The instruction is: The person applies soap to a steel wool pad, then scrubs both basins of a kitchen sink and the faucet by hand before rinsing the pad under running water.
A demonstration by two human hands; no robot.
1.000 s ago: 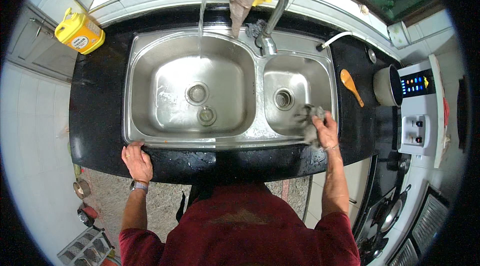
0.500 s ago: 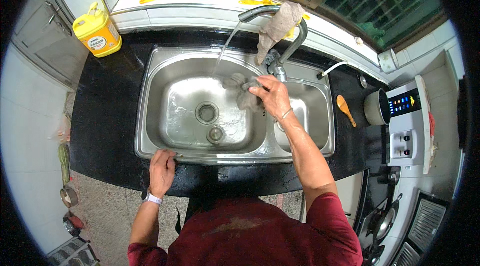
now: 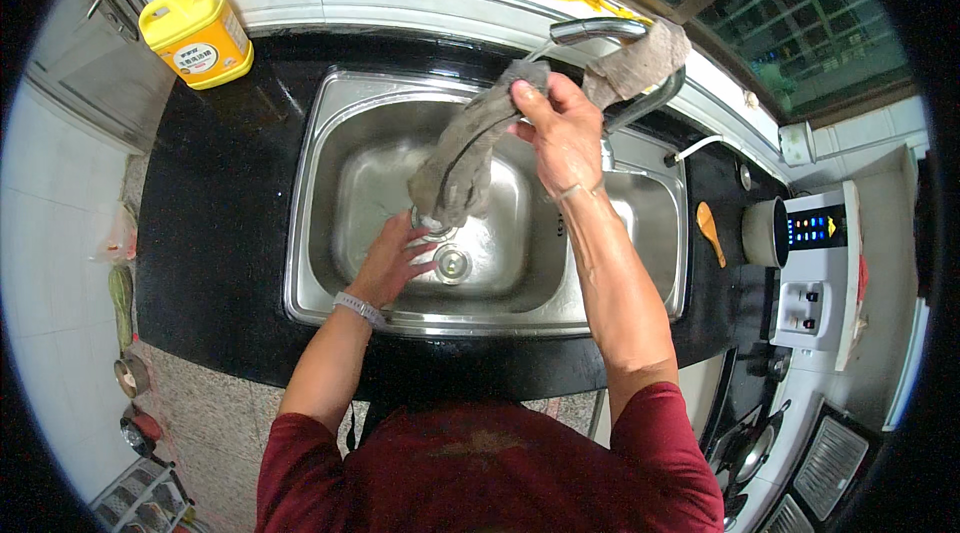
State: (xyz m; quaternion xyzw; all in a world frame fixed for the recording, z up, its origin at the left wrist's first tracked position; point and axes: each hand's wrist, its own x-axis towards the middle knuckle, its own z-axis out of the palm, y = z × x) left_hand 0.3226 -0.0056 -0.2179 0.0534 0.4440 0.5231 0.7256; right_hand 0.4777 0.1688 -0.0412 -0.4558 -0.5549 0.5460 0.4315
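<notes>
1. Grey cloth (image 3: pixel 462 158): the fingers of my right hand (image 3: pixel 562 133) pinch its top end, up by the tap spout (image 3: pixel 598 30), so it hangs down over the left sink basin (image 3: pixel 330 183).
2. My left hand (image 3: pixel 395 258) reaches to the cloth's lower end with fingers spread, touching it but not clenched.
3. A second rag (image 3: pixel 640 61) drapes over the tap.
4. A yellow bottle (image 3: pixel 196 33) stands on the black counter (image 3: pixel 210 203), well left.
</notes>
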